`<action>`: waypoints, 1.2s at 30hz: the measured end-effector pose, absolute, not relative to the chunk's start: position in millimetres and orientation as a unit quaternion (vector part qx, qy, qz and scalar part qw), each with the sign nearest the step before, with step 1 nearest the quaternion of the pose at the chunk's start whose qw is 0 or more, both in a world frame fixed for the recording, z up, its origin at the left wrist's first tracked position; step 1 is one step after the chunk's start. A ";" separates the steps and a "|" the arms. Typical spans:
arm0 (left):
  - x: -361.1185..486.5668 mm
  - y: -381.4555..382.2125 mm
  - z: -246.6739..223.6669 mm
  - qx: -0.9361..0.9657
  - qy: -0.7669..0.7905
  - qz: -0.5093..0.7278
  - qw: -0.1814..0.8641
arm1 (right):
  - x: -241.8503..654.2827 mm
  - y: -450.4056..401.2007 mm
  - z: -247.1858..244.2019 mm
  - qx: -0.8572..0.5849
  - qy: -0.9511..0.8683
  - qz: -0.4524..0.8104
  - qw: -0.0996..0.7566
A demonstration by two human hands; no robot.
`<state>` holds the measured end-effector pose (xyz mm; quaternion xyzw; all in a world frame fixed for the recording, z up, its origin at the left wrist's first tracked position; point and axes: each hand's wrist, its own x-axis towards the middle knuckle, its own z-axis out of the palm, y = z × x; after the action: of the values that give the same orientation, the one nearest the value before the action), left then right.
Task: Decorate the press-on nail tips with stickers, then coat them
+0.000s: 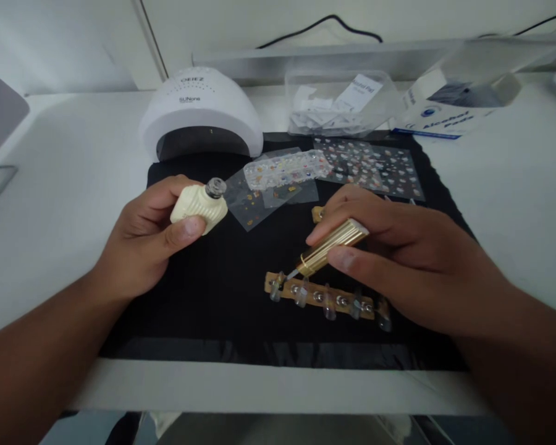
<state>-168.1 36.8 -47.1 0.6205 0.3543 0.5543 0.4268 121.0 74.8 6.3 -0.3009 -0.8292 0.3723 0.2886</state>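
Note:
My left hand [148,235] grips a cream-coloured nail polish bottle [198,209], tilted, its clear neck uncapped. Between the thumb and fingers of my right hand [389,247] is the gold-ribbed nail polish brush cap [331,247]. Its brush tip points down and left, at or just above the leftmost nail tip [275,289]; contact is hard to make out. That clear nail tip sits on a tan strip [309,295] with silver studs, along with several others. A second tan strip [317,214] is mostly hidden behind my right hand.
A white nail lamp [204,111] stands at the back left of the black mat [227,309]. Sticker sheets [380,167] and a clear case of decorations [287,170] lie behind my hands. Farther back are a plastic box of packets [338,105] and an alcohol pads box [458,105].

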 end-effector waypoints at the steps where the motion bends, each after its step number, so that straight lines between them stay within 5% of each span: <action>1: -167.9 36.6 -46.7 0.621 0.355 0.554 0.427 | 122.2 74.8 6.3 -0.309 -0.823 0.376 0.293; 11: -167.5 34.6 -46.7 0.624 0.374 0.541 0.422 | 121.6 74.5 9.0 -0.311 -0.834 0.343 0.300; 20: -152.5 26.7 -30.9 0.713 0.372 0.450 0.388 | 125.3 69.2 3.7 -0.288 -0.626 0.493 0.531; 36: -142.2 21.2 -28.2 0.758 0.333 0.414 0.380 | 123.7 67.0 -5.0 -0.280 -0.700 0.457 0.472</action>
<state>-142.2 21.2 -28.2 0.7576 0.3326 0.4136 0.3800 123.7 67.0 -5.0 -0.2796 -0.7002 0.4569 0.4720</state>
